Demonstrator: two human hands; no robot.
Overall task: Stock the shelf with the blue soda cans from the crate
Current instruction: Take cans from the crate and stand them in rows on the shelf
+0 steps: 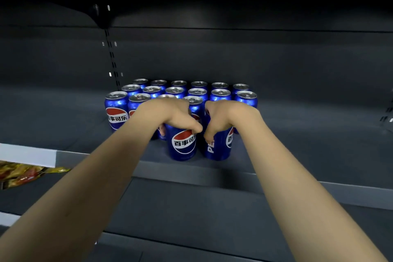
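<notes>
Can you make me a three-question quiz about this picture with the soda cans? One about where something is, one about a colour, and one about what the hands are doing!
1. Where do the two cans in the hands stand?
A. At the shelf's front edge
B. At the back wall
C. On the floor

2. What colour are the cans?
A. Green
B. Blue
C. Yellow

3. What are the hands doing?
A. Hanging idle
B. Each gripping a can from above
C. Pressing on the shelf

Answers:
1 A: the left can and right can stand at the front edge of the shelf, ahead of the rows of cans.
2 B: every can is blue with a red, white and blue logo.
3 B: the left hand and right hand each curl over a can top.
</notes>
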